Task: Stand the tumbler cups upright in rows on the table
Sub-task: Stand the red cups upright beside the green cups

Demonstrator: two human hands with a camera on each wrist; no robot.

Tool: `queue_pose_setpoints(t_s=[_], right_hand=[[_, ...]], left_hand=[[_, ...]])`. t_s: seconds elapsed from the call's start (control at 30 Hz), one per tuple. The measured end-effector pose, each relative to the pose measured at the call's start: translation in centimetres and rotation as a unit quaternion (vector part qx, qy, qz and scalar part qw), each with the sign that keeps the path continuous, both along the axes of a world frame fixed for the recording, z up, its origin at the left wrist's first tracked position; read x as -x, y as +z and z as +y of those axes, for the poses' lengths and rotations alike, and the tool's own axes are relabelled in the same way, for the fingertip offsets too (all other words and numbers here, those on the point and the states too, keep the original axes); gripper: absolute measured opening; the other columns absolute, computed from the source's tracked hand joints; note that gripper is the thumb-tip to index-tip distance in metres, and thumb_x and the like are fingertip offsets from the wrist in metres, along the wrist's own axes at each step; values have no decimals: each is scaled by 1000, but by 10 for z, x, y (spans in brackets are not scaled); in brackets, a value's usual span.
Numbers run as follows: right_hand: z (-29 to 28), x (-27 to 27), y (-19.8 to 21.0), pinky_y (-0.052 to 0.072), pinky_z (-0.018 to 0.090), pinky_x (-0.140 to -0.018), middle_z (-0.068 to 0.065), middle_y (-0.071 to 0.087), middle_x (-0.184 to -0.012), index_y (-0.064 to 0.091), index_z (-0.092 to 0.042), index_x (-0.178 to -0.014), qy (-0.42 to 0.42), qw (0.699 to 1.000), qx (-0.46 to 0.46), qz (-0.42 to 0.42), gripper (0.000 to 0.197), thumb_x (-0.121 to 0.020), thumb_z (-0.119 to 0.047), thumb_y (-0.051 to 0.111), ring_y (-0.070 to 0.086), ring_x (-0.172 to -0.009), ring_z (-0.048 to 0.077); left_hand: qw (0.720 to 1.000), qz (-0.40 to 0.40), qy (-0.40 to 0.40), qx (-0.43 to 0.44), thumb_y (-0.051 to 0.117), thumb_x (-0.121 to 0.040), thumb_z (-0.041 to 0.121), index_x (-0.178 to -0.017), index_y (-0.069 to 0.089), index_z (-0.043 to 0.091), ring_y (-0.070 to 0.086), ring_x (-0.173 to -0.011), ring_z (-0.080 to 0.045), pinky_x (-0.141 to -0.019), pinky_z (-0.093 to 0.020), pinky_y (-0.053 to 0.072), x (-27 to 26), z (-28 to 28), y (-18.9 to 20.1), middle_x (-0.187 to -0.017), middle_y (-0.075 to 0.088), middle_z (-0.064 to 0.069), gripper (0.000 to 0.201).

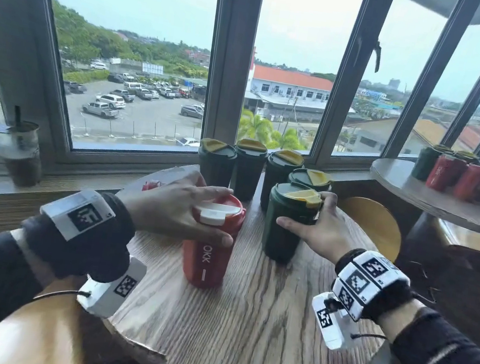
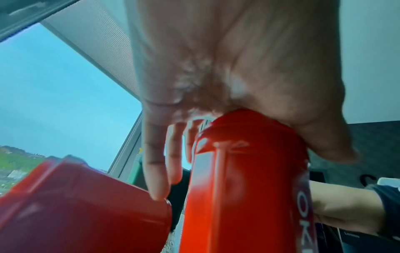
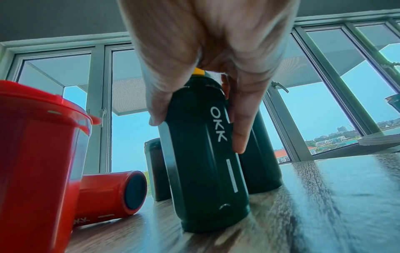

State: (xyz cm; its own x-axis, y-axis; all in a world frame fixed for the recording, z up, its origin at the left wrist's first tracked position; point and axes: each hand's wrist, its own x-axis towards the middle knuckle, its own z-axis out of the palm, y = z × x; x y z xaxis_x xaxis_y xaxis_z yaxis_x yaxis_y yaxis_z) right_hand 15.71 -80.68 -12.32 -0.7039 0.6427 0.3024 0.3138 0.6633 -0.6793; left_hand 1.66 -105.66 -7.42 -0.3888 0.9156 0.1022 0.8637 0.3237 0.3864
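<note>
Tumblers are being held near their lids: left grip [image 1: 180, 208] is wrapping the red tumbler [image 1: 207, 256], right grip [image 1: 320, 228] the green tumbler [image 1: 287, 223], at twelve o'clock on the counter [image 1: 258, 324]; both are seeming rigid, smooth, light.

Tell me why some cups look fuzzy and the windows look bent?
Head view: the window frames bow outward from the wide lens, and the cups on the side table are smeared. Left wrist view: the red cup and left hand sit very close, so they blur. Right wrist view: the green cup in the right hand is fairly sharp; the bright sky backlights it.
</note>
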Motion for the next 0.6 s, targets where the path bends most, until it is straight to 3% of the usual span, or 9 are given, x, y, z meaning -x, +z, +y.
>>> queue_pose_setpoints(t_s=[0.1,0.23,0.43,0.6], right_hand=[[0,0,-1,32,22,-86,3,51,-122,26,-19,-119,0,1000,-6,4,84,-62,-52,78,48,-108,19],[0,1,-3,33,24,-86,-1,49,-115,26,-19,-121,0,1000,-12,9,86,-61,-54,76,48,-105,19],[5,2,-3,33,25,-85,2,52,-117,26,-22,-122,-6,1000,-18,5,86,-60,-53,77,48,-100,17],[3,1,-6,37,30,-90,8,52,-127,25,-20,-123,-11,1000,-19,3,88,-60,-54,77,51,-112,26]], left_hand=[[1000,4,20,-19,61,-51,76,-138,36,44,44,-98,-12,-73,-15,32,-4,1,1,-106,39,4,95],[998,-12,25,-63,79,-60,54,-133,44,28,47,-104,-13,-73,-19,37,-5,1,1,-120,51,1,85],[995,33,43,-85,79,-55,56,-123,51,25,51,-99,-14,-72,-23,37,-13,4,-2,-112,56,1,80],[992,-6,43,-122,84,-56,40,-117,56,17,49,-75,4,-55,-3,39,-12,19,0,-91,55,10,71]])
